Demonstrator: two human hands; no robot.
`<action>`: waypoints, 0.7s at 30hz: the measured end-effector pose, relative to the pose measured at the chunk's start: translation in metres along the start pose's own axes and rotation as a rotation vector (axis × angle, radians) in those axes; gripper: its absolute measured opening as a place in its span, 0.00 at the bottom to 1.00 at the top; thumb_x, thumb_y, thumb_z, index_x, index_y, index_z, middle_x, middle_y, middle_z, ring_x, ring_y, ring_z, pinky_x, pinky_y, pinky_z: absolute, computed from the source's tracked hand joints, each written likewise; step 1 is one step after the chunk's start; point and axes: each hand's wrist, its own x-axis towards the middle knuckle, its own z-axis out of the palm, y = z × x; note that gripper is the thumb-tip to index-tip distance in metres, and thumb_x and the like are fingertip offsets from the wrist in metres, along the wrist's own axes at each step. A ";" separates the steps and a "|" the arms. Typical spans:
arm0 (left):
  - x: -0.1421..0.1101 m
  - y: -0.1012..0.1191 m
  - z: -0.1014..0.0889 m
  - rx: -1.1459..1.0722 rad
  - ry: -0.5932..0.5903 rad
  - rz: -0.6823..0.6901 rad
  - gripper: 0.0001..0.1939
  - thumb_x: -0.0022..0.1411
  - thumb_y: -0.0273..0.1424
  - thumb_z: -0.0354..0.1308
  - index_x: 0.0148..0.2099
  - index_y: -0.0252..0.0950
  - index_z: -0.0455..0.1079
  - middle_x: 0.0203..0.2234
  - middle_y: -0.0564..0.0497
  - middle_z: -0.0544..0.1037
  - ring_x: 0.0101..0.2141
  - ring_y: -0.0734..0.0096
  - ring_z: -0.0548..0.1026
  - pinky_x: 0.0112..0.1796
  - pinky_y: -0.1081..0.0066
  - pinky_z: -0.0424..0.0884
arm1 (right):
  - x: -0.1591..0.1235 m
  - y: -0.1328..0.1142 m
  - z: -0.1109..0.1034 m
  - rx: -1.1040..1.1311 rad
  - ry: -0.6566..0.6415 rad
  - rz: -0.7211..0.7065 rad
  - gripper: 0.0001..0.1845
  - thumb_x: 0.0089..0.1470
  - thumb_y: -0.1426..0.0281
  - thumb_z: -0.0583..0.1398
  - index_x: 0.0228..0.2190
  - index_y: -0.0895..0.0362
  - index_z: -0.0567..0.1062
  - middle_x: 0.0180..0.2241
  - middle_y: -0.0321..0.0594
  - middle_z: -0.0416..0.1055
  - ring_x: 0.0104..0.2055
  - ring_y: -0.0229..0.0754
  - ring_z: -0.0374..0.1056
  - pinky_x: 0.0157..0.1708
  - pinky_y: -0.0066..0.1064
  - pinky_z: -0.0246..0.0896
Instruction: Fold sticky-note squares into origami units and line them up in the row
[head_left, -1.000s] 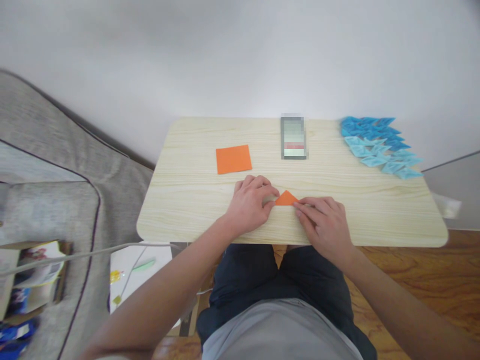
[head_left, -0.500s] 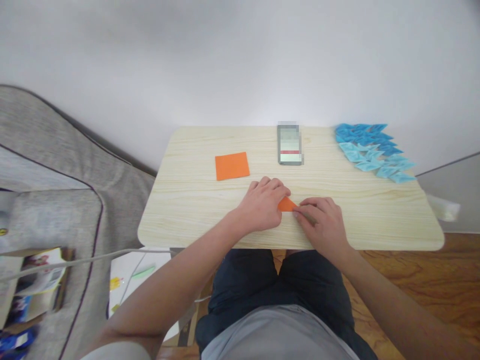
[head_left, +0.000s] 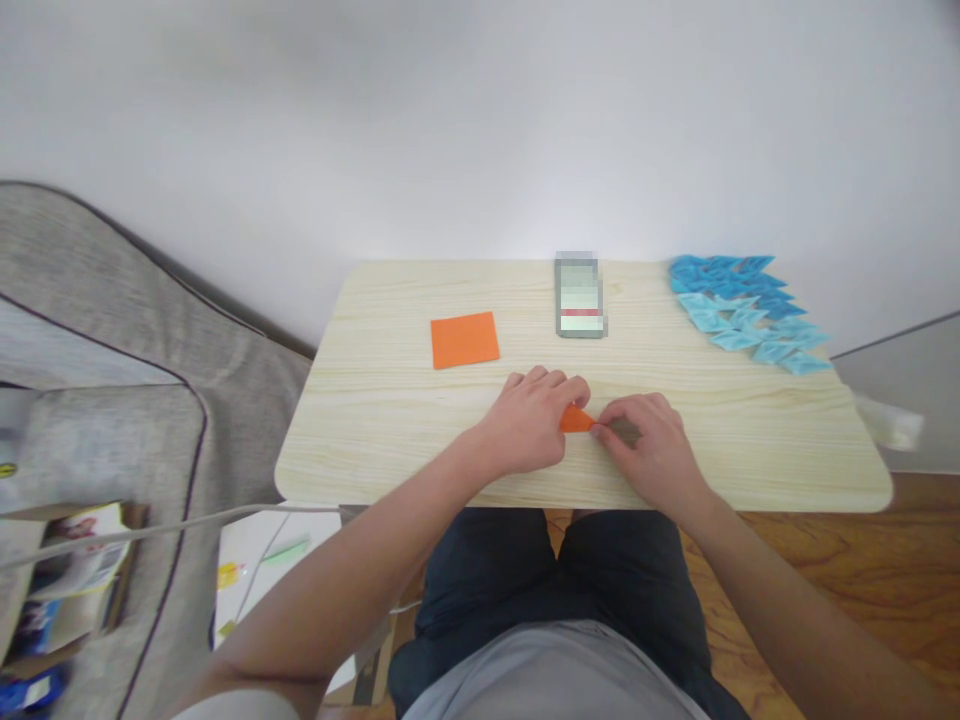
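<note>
A small folded piece of orange paper lies low over the tabletop between my two hands, its pointed end toward the right. My left hand is closed on its left part, which the fingers and palm hide. With thumb and forefinger my right hand pinches the pointed tip. Up and to the left of my left hand, an orange paper rectangle rests flat on the table. Several folded blue paper pieces and light blue paper pieces sit grouped at the back right.
The pale wooden table has rounded corners and stands against a white wall. A phone with a blurred screen lies near its back edge. On the left are a grey sofa, a cable and a box of printed items.
The fingers of my left hand have shifted slightly on the folded orange paper. My right hand keeps its pinch at the tip. The whole view has moved a little.
</note>
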 end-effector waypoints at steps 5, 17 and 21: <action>-0.003 -0.007 -0.002 -0.100 0.016 -0.004 0.24 0.50 0.19 0.53 0.49 0.44 0.66 0.42 0.51 0.78 0.46 0.57 0.73 0.47 0.58 0.67 | 0.008 -0.002 -0.006 0.155 -0.036 0.015 0.02 0.58 0.70 0.62 0.35 0.51 0.75 0.36 0.37 0.75 0.43 0.47 0.69 0.44 0.41 0.63; 0.045 -0.046 -0.056 -0.589 0.078 -0.027 0.06 0.61 0.29 0.56 0.39 0.39 0.74 0.35 0.53 0.80 0.39 0.66 0.77 0.44 0.65 0.72 | 0.108 -0.004 -0.032 0.624 0.047 -0.035 0.09 0.55 0.64 0.67 0.36 0.52 0.72 0.33 0.36 0.74 0.36 0.42 0.70 0.39 0.36 0.65; 0.063 -0.049 -0.087 -0.736 0.130 0.038 0.09 0.62 0.31 0.59 0.45 0.37 0.73 0.36 0.51 0.80 0.38 0.67 0.78 0.44 0.66 0.71 | 0.142 -0.006 -0.050 0.772 0.093 -0.044 0.13 0.53 0.64 0.70 0.38 0.52 0.73 0.34 0.36 0.74 0.35 0.40 0.70 0.36 0.34 0.64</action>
